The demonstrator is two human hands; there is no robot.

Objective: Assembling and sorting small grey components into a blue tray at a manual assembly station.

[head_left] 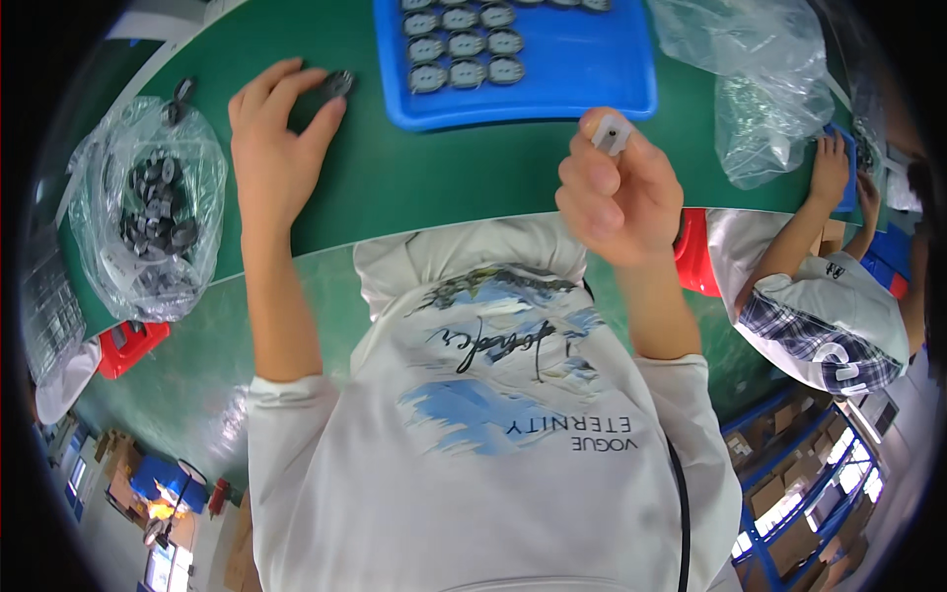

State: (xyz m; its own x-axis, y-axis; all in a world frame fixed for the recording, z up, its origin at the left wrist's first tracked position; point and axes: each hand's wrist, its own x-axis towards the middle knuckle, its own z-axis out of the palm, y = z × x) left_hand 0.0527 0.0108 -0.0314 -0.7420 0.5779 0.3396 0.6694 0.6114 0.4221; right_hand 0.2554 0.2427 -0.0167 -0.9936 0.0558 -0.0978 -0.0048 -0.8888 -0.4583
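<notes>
My left hand (276,148) reaches over the green table with thumb and index finger closed around a small dark oval part (338,85). Just left of that hand lies a clear plastic bag (99,237) with a heap of black parts (158,202) in it. My right hand (623,187) is raised near the table's front edge. Between its thumb and index finger is a small whitish piece (612,134) with a dark dot in the middle; its exact kind cannot be made out. Beyond my hands, a blue tray (493,111) holds rows of grey-and-black oval parts (466,43).
Crumpled clear plastic bags (760,109) lie right of the tray. At far right a co-worker (824,316) has their hands at another blue tray (846,173). Red stools (133,347) stand by the table. A small black part (180,94) lies above the left bag.
</notes>
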